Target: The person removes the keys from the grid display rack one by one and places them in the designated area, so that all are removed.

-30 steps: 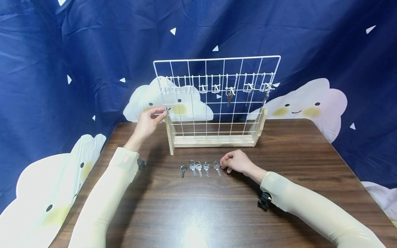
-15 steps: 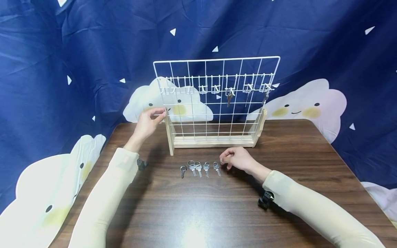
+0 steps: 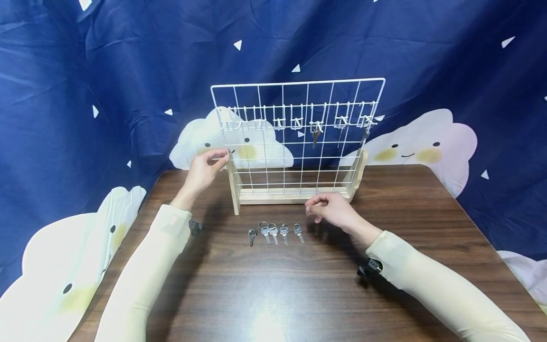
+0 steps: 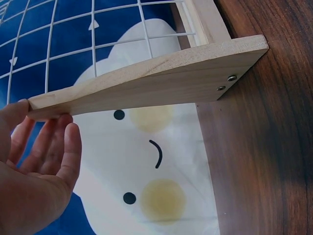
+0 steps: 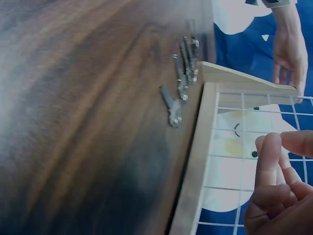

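My left hand [image 3: 202, 172] grips the upper end of the rack's wooden side panel [image 4: 161, 73], thumb on one face and fingers on the other. The rack holds a white wire grid [image 3: 284, 142] with a row of hooks [image 3: 297, 122]. My right hand [image 3: 335, 210] is raised over the table before the rack's base, thumb and fingertips brought together; I cannot tell whether something small is between them. Left of it several keys with rings lie in a row, the nearest key [image 3: 299, 233] at the right end and a dark-headed key [image 3: 252, 237] at the left.
A brownish key [image 3: 316, 137] hangs from a hook right of the middle, and another key [image 3: 365, 135] hangs at the right end. The wooden base bar [image 3: 295, 195] runs along the rack's foot. Behind the dark wood table [image 3: 273, 285] hangs a blue cloth [image 3: 149, 61] with clouds.
My right hand has risen from beside the rightmost key and moved toward the rack's base. The left hand stays on the side panel, and the keys in the row have not moved.
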`<action>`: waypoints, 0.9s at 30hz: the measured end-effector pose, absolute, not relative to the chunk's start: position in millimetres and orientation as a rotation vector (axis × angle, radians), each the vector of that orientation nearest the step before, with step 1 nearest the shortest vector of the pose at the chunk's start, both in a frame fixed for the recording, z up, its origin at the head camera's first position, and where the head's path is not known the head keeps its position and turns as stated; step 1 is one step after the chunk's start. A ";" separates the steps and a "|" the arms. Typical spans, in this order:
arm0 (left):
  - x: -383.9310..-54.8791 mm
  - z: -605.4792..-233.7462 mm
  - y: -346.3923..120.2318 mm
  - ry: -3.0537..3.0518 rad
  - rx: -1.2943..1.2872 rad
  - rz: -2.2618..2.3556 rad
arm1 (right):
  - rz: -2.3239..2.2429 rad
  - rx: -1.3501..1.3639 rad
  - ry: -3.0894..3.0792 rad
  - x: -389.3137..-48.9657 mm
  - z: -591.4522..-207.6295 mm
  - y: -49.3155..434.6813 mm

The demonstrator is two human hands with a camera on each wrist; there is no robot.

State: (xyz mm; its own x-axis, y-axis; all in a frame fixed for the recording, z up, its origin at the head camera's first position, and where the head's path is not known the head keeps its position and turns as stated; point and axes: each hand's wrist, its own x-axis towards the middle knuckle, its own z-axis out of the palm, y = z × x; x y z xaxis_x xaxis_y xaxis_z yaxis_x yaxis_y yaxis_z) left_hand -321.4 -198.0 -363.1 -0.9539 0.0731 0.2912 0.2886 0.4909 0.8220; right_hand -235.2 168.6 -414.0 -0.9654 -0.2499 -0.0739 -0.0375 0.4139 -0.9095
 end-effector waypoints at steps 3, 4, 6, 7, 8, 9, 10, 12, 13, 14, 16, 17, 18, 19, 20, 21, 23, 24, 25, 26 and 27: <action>-321.6 -363.4 -198.1 -2.515 -0.309 -1.458 | -1.612 -0.266 2.488 -236.5 -407.7 170.6; -321.6 -363.4 -198.2 -2.514 -0.309 -1.462 | -1.625 -0.276 2.497 -237.2 -406.0 171.5; -321.1 -363.3 -198.3 -2.513 -0.311 -1.468 | -1.649 -0.294 2.509 -238.0 -401.9 173.0; -321.1 -363.2 -198.3 -2.516 -0.310 -1.461 | -1.656 -0.303 2.519 -238.5 -399.6 173.6; -321.1 -363.2 -198.4 -2.518 -0.310 -1.460 | -1.663 -0.306 2.527 -238.8 -397.4 174.0; -321.0 -363.1 -198.4 -2.520 -0.308 -1.458 | -1.663 -0.314 2.538 -238.8 -395.0 174.4; -321.1 -363.2 -198.5 -2.520 -0.307 -1.460 | -1.666 -0.314 2.547 -238.8 -392.2 174.4; -321.2 -363.3 -198.5 -2.521 -0.304 -1.457 | -1.669 -0.318 2.559 -238.6 -386.6 174.5; -321.3 -363.5 -198.5 -2.522 -0.303 -1.457 | -1.673 -0.323 2.563 -238.9 -384.0 174.7; -321.3 -363.6 -198.5 -2.519 -0.301 -1.462 | -1.677 -0.325 2.568 -239.3 -381.5 174.7; -321.3 -363.7 -198.6 -2.514 -0.304 -1.471 | -1.694 -0.336 2.570 -240.6 -376.8 174.9; -321.2 -363.6 -198.6 -2.511 -0.306 -1.471 | -1.699 -0.344 2.571 -241.4 -374.9 175.3; -321.2 -363.5 -198.6 -2.509 -0.309 -1.470 | -1.707 -0.351 2.572 -242.2 -373.1 175.4; -321.2 -363.4 -198.6 -2.506 -0.312 -1.471 | -1.709 -0.354 2.578 -243.1 -371.6 175.6; -321.2 -363.3 -198.6 -2.505 -0.315 -1.469 | -1.709 -0.359 2.587 -243.8 -370.2 175.9; -321.3 -363.2 -198.6 -2.503 -0.318 -1.469 | -1.709 -0.361 2.591 -244.4 -369.0 176.0; -321.6 -363.1 -199.0 -2.508 -0.327 -1.456 | -1.712 -0.362 2.602 -245.3 -366.8 176.1; -321.7 -363.2 -199.2 -2.512 -0.329 -1.451 | -1.718 -0.362 2.604 -245.5 -365.7 175.9; -321.9 -363.4 -199.4 -2.515 -0.329 -1.449 | -1.722 -0.360 2.607 -245.6 -364.5 175.8; -321.9 -363.5 -199.6 -2.520 -0.331 -1.443 | -1.728 -0.363 2.605 -245.6 -363.3 175.5; -321.8 -363.6 -199.8 -2.521 -0.329 -1.444 | -1.738 -0.364 2.604 -245.6 -361.9 175.1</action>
State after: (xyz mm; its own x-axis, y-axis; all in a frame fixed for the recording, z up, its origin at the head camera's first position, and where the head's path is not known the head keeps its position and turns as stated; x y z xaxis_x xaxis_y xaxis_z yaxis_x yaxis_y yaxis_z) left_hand -321.8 -199.8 -363.6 -0.9514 0.0851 0.2961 0.2984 0.4932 0.8171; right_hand -245.6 175.1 -361.9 -0.9733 -0.1854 0.1356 -0.1963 0.3651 -0.9100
